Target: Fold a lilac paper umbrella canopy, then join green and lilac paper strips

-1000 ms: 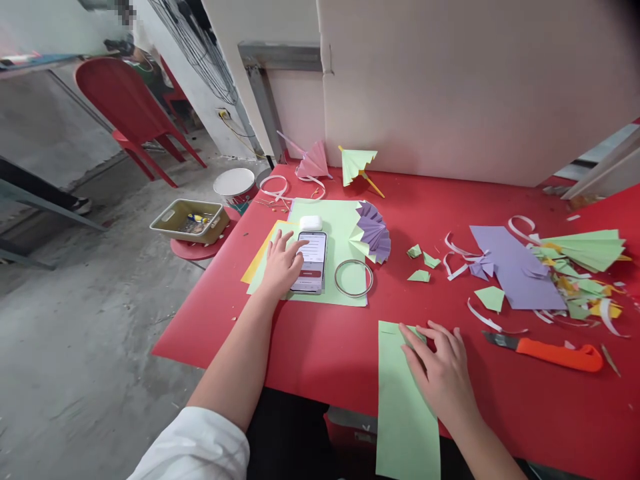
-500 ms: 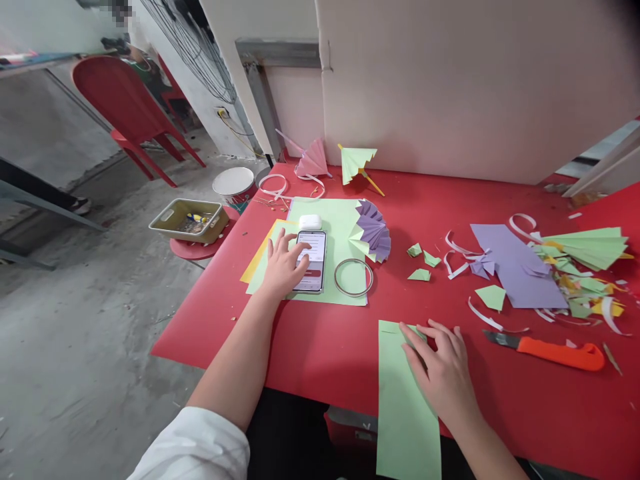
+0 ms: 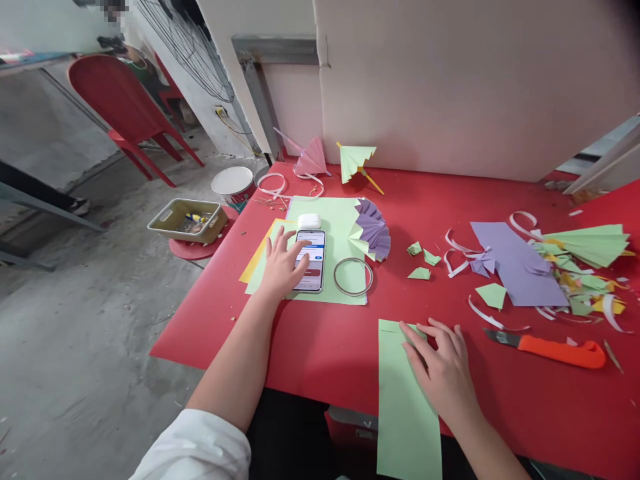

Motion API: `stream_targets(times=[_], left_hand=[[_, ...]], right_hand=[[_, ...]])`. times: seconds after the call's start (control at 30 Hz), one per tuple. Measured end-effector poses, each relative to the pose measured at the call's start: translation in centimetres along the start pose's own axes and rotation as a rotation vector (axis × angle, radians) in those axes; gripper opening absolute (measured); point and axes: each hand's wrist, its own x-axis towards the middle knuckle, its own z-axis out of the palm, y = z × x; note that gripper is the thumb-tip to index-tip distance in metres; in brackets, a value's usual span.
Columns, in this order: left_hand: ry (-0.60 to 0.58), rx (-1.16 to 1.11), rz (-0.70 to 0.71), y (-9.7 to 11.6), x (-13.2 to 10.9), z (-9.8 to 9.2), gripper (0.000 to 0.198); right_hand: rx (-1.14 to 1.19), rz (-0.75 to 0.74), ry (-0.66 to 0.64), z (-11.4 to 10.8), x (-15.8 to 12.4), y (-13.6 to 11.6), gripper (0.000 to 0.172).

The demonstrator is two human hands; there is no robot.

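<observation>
My left hand [image 3: 285, 261] is spread over a smartphone [image 3: 315, 270] with a lit screen, fingers at the glass; whether a fingertip touches is unclear. The phone lies on light green paper sheets [image 3: 333, 220], with a white earbud case [image 3: 309, 221] just above it. To its right rest a silver ring [image 3: 371, 280] and a purple-and-green pleated paper fan [image 3: 373, 232]. Down at the table's front edge, my right hand [image 3: 443, 363] lies with fingers apart on a green paper strip [image 3: 407, 407], which hangs over the edge. Part of the strip is hidden under that hand.
An orange-handled utility knife [image 3: 560, 349] lies at right, blade showing. Beyond it are a purple sheet [image 3: 525, 273] and heaped paper scraps [image 3: 593, 283]. Small paper umbrellas, one pink [image 3: 311, 158] and one green [image 3: 356, 162], stand by the wall. A bin [image 3: 193, 223] sits on a stool at left.
The phone's screen content has changed, now with blue bars on it. Both hands stay in nearly the same place, and the view has shifted very slightly.
</observation>
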Motion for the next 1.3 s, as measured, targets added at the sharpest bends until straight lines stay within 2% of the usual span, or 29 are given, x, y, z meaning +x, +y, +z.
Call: stream_targets(times=[0.17,0.57,0.63,0.8,0.87,0.93,1.07,1.13,1.2,1.3], left_hand=[[-0.123,-0.029,0.085,0.2,-0.2,-0.4,0.032],[-0.127,-0.083,0.148,0.0,-0.4,0.0,0.032],[-0.081,-0.102,0.159,-0.1,-0.4,-0.1,0.031],[0.198,-0.184,0.179,0.1,-0.6,-1.0,0.024],[0.233,-0.192,0.228,1.5,-1.4,-1.1,0.024],[0.204,-0.201,0.338,4.2,-3.1,-0.7,0.025],[-0.01,-0.208,0.685,11.1,-7.9,1.8,0.032],[-0.088,-0.153,0.791,13.3,-9.8,3.3,0.037],[-0.102,-0.089,0.766,14.2,-10.6,4.5,0.037],[-0.083,-0.052,0.713,14.1,-10.6,5.4,0.035]], right_hand=[[0.004,0.002,0.001,0.0,0.0,0.0,0.031],[0.01,0.006,0.001,0.0,-0.1,0.0,0.031],[0.011,0.006,0.002,0.0,0.0,0.1,0.031],[0.0,-0.001,0.014,0.0,0.0,0.0,0.03],[-0.01,-0.003,0.015,0.0,0.0,0.0,0.03],[-0.02,-0.005,0.02,0.0,0.0,-0.1,0.03],[-0.03,-0.021,0.017,0.0,-0.1,0.0,0.03],[-0.037,-0.028,-0.001,0.0,-0.1,0.1,0.029],[-0.046,-0.031,-0.009,-0.1,-0.1,0.1,0.028],[-0.053,-0.031,-0.006,-0.1,-0.1,0.1,0.028]])
